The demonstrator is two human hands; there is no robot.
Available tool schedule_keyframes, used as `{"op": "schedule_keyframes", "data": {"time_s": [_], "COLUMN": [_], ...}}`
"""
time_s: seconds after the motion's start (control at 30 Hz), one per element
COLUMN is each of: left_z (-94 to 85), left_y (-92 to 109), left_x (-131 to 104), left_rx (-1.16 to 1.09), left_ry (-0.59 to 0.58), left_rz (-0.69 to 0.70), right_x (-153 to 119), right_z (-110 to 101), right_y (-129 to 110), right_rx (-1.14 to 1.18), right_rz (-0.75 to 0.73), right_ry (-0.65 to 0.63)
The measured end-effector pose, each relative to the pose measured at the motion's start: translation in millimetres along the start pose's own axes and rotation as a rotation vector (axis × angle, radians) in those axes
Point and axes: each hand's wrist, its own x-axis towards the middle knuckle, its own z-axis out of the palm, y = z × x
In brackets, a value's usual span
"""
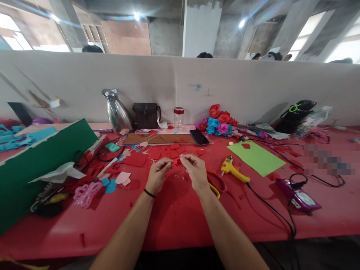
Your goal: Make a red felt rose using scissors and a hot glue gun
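Over the red table [174,221], the left hand [159,170] and right hand [195,169] pinch a small red piece [177,162], seemingly paper.

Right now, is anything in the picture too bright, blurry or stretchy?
Head view: rainbow streaks near the ceiling lights, windows washed out; head view: the green board looks stretched toward the left edge, a blocky patch at right; head view: the red piece between left hand and right hand looks blurry.

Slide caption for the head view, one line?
Left hand and right hand hold a small red piece over the red table, a yellow glue gun lying to the right.
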Motion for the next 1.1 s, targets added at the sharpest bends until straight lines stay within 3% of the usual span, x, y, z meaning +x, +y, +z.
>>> {"op": "schedule_keyframes", "data": {"time_s": [0.27,0.53,0.73,0.93,1.1], "left_z": [1.8,9.1,9.6,7.5,2.2], "left_y": [-7.5,-5.0,-3.0,2.3,6.2], "left_x": [-0.1,-2.8,-5.6,-4.6,-2.6], "left_rx": [-0.292,-0.444,-0.416,-0.199,-0.14], "left_ry": [0.073,0.142,0.092,0.126,0.083], "left_rz": [-0.098,-0.188,-0.206,-0.065,-0.046], "right_x": [-2.0,-4.7,-2.8,-4.1,-4.3], "right_z": [1.6,11.5,9.4,9.8,8.5], "right_y": [5.0,23.9,26.1,30.7,30.4], "right_rx": [0.102,-0.182,-0.095,-0.043,-0.077], "right_rz": [-0.002,-0.047,0.006,0.04,0.004], "right_ry": [0.09,-0.078,-0.1,-0.114,-0.181]}}
